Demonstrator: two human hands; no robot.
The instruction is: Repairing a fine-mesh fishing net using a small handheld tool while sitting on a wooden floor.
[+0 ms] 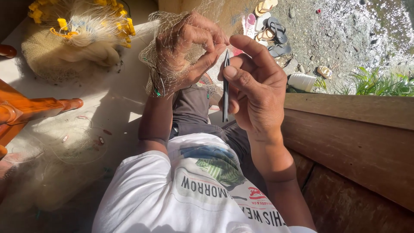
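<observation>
left hand: raised, fingers curled tight, bunching fine fishing net at the thumb.
right hand: raised beside it, thumb and fingers pinching a thin dark netting needle, upright, between both hands.
floor: pale, sunlit, heaped net with yellow floats near its far edge.
beyond: wooden wall, sandals on gravel.

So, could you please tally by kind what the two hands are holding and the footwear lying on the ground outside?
Fishing net, bunched in the left hand: 1
Dark netting needle, pinched in the right hand: 1
Sandals on the gravel: about 5, overlapping, so the count is uncertain
Total: about 7
</observation>
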